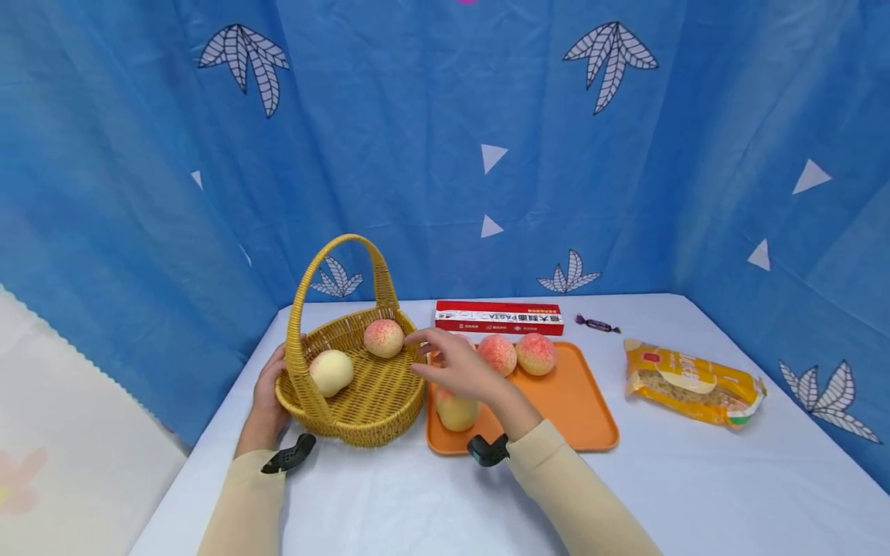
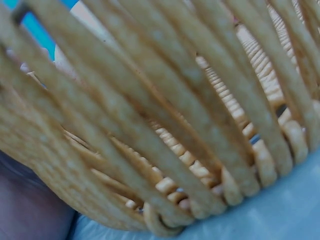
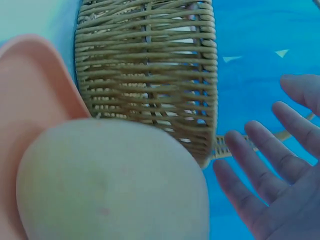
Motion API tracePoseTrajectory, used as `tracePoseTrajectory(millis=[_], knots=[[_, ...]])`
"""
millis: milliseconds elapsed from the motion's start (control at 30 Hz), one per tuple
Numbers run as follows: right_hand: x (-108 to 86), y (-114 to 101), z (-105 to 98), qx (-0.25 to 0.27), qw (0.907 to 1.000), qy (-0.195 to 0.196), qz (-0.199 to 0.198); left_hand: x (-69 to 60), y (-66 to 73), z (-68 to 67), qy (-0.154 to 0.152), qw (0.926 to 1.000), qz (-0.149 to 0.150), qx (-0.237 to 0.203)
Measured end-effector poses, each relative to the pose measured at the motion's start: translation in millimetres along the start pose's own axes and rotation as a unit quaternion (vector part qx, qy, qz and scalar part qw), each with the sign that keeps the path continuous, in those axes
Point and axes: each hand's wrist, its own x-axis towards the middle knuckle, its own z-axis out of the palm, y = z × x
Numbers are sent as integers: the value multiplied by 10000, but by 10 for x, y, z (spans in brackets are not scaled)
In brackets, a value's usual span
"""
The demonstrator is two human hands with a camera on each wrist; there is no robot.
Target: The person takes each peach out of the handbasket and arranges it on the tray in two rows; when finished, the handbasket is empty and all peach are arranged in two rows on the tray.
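Note:
A yellow wicker basket (image 1: 378, 394) with a tall handle stands at the left of the table. Inside it lie a pink-blushed peach (image 1: 384, 338) and a pale yellow peach (image 1: 331, 373). My left hand (image 1: 267, 398) holds the basket's left side at the rim; in the left wrist view the woven wall (image 2: 165, 110) hides most of that hand. Over the gap between basket and tray hovers my right hand (image 1: 455, 367), its fingers spread and holding nothing. Below it, a yellowish peach (image 1: 456, 413) sits on the orange tray (image 1: 556, 417), near more peaches (image 1: 536, 354).
Behind the tray lies a red and white pasta box (image 1: 499, 317), with a purple-wrapped candy (image 1: 596, 323) to its right. An orange bag of pasta (image 1: 691, 382) rests on the right part of the white tablecloth (image 1: 389, 502). Blue curtains (image 1: 431, 154) enclose the back and sides.

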Motion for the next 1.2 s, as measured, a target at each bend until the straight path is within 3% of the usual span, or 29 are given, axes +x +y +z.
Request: tracePoseTrajectory(millis=[167,400,500,700,867,1200], knots=[[119,12,76,149,9998,-44,127,-1,-5,11,-21,10000,16,-29],[303,22,172,-169,9994,149,265,10,12,5,29,9998,-59,195],[382,28,201,-640,9975,125,282,9,10,-1,76,9995,-103,276],[500,55,259,-1699,9840,66,524,6,17,14,97,9997,-179,123],[574,81,332,-1806,9804,54,788,0,7,17,140,9996,-179,182],[752,126,432,-1703,9816,12,865,8,24,17,98,9998,-171,36]])
